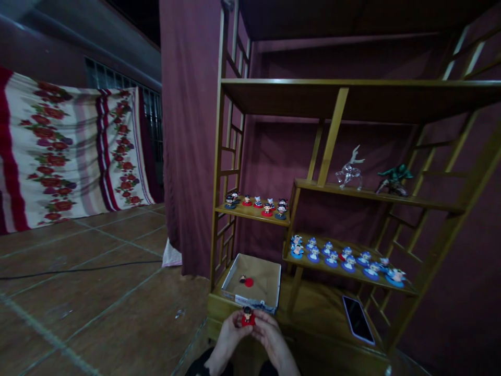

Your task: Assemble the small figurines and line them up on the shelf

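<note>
Both my hands meet at the bottom centre, pinching a small figurine on a red base. My left hand grips its left side and my right hand grips its right side. Just beyond them an open cardboard box sits on the lowest shelf board with one more red-based figurine lying inside. Several red-based figurines stand on the left middle shelf. Several blue-based figurines line the lower right shelf.
A wooden shelf unit fills the right side against maroon curtains. A glass deer and a green figure stand higher up. A phone lies on the bottom board. A floral cloth hangs left; a cable crosses the tiled floor.
</note>
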Motion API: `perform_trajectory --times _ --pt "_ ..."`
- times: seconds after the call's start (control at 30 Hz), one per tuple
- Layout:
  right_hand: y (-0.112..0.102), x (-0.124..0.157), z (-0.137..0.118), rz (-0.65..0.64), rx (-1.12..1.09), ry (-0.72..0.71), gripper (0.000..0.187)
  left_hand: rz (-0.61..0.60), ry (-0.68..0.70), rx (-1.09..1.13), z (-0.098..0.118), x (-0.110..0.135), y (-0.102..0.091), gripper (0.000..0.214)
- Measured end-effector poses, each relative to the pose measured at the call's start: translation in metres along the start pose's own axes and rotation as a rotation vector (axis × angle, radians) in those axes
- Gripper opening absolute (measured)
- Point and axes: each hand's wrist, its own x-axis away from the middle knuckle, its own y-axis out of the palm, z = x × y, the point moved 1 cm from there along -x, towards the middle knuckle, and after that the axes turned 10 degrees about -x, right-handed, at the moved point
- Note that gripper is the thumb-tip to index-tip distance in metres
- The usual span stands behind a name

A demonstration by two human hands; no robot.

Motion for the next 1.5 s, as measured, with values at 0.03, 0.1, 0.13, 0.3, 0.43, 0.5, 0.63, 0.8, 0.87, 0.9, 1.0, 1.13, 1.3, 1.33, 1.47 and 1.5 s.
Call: perform_trajectory --times 0.03,0.1,0.13,0.3,0.43,0.5,0.63,0.8,0.87,0.9,1.0,1.13,1.3,1.33,1.47,1.5 --pt "-0.002 -0.001 0.000 0.026 -0.002 -0.003 0.039 0.015 -0.007 0.003 0.002 0.000 -0.002 0.036" --pt "-0.007 -0.002 -0.001 0.080 -0.011 -0.021 0.039 0.069 -0.030 0.000 0.008 -0.001 -0.008 0.034" --pt "-0.009 -0.003 -0.001 0.101 -0.016 -0.030 0.039 0.109 -0.040 -0.007 0.012 -0.002 -0.011 0.034" --pt "-0.010 -0.007 -0.002 0.133 -0.020 -0.057 0.037 0.227 0.004 -0.055 0.062 -0.019 -0.023 0.034" --pt "-0.010 -0.009 0.000 0.152 -0.041 -0.049 0.035 0.189 0.123 -0.066 0.130 -0.037 -0.022 0.038" --pt "-0.012 -0.010 0.001 0.148 -0.050 -0.039 0.036 0.162 0.177 -0.065 0.164 -0.045 -0.021 0.038" --pt "-0.016 -0.011 0.000 0.142 -0.051 -0.034 0.036 0.150 0.295 -0.088 0.221 -0.056 -0.016 0.039" --pt "-0.015 -0.005 -0.004 0.123 -0.045 -0.061 0.036 0.165 0.382 -0.079 0.241 -0.062 -0.012 0.041" --pt "-0.013 -0.002 -0.006 0.123 -0.040 -0.067 0.036 0.154 0.370 -0.080 0.223 -0.063 -0.010 0.043" --pt "-0.013 -0.001 -0.007 0.128 -0.038 -0.061 0.036 0.147 0.350 -0.086 0.210 -0.063 -0.009 0.043" --pt "-0.011 0.000 -0.009 0.137 -0.049 -0.061 0.037 0.130 0.261 -0.108 0.154 -0.057 -0.005 0.042" --pt "-0.011 0.001 -0.009 0.141 -0.028 -0.064 0.037 0.149 0.143 -0.221 0.081 -0.038 0.000 0.040" --pt "-0.007 0.004 -0.009 0.024 0.015 -0.041 0.043 0.050 0.183 -0.705 0.041 -0.008 0.006 0.035" --pt "-0.006 0.004 -0.008 -0.014 0.025 -0.029 0.043 0.014 0.227 -0.821 0.040 -0.002 0.006 0.035" --pt "-0.007 0.001 -0.003 -0.067 0.081 -0.040 0.045 -0.121 0.387 -1.158 0.041 0.013 0.009 0.040" --pt "-0.008 -0.001 -0.002 -0.063 0.092 -0.052 0.046 -0.145 0.416 -1.212 0.041 0.015 0.009 0.039"
